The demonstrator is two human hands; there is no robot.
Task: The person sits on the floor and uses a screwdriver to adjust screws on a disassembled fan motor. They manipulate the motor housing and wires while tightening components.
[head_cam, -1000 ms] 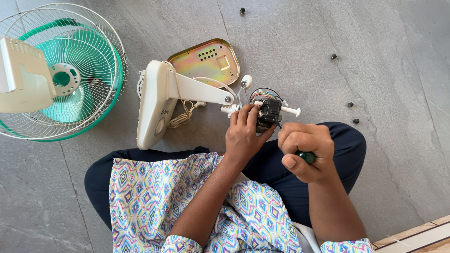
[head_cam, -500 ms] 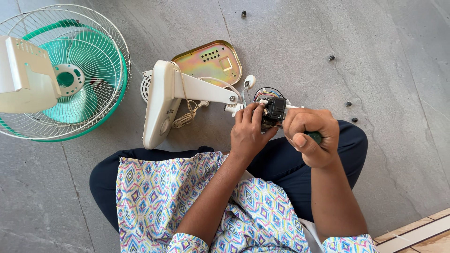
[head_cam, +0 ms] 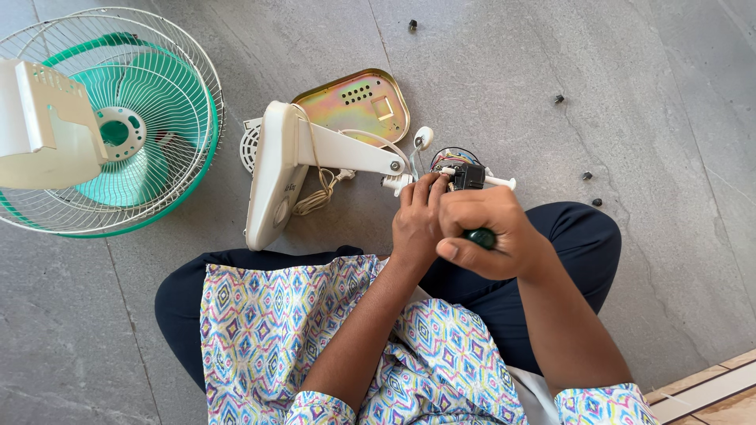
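A: What has changed for the person in the last second?

B: The right hand (head_cam: 490, 232) has swung in from the side. A second ago it sat apart, to the right of the motor assembly (head_cam: 465, 173); now it lies just below it, pressed against the left hand (head_cam: 419, 220).

A: How are its fingers?

B: Curled tight around the green handle of a screwdriver (head_cam: 480, 237), which peeps out between thumb and forefinger. The tip is hidden behind the knuckles.

A: And the left hand?

B: As before: fingers half bent, tips on the motor assembly, steadying it just beyond the fingertips.

A: What does that suggest?

B: Likely the tool has been brought to bear on the small black part among the wires, though contact cannot be seen.

A: Anything else near?

B: The white fan stand (head_cam: 277, 177) runs off left of the left fingers, and the fan cage (head_cam: 110, 118) lies well beyond it. Loose black screws (head_cam: 587, 175) lie right of the right fingers.
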